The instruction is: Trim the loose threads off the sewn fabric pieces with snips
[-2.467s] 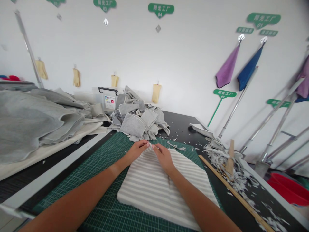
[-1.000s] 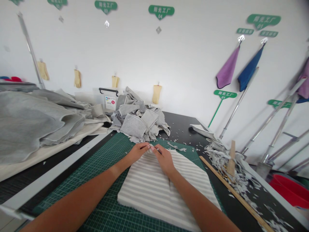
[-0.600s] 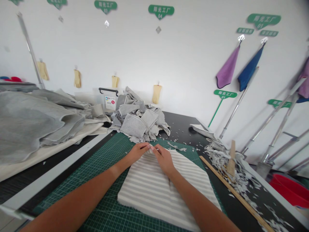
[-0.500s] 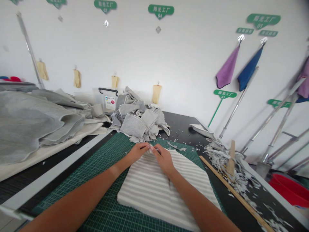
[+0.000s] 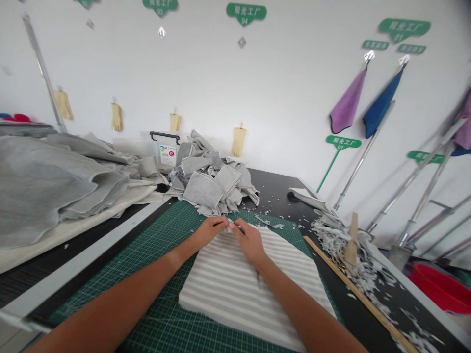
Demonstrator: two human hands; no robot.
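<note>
A grey-and-white striped cloth (image 5: 235,289) lies spread on the green cutting mat (image 5: 158,279). At its far edge my left hand (image 5: 209,232) pinches a gathered bit of the fabric. My right hand (image 5: 252,243) is closed on the same edge, its fingertips almost touching those of the left. A small dark thing shows at the right fingers; I cannot make out what it is. Beneath the right wrist a short dark mark or slit appears on the cloth, partly hidden by the forearm.
Beyond the hands rises a pile of grey cloth pieces (image 5: 206,189) before a clear plastic box (image 5: 147,147). Larger grey sheets (image 5: 44,186) are stacked at left. To the right lie a wooden ruler (image 5: 353,289), fabric scraps (image 5: 331,240) and a red bucket (image 5: 437,289).
Both hands stay at the cloth's far edge with hardly any movement. The view has shifted very slightly.
</note>
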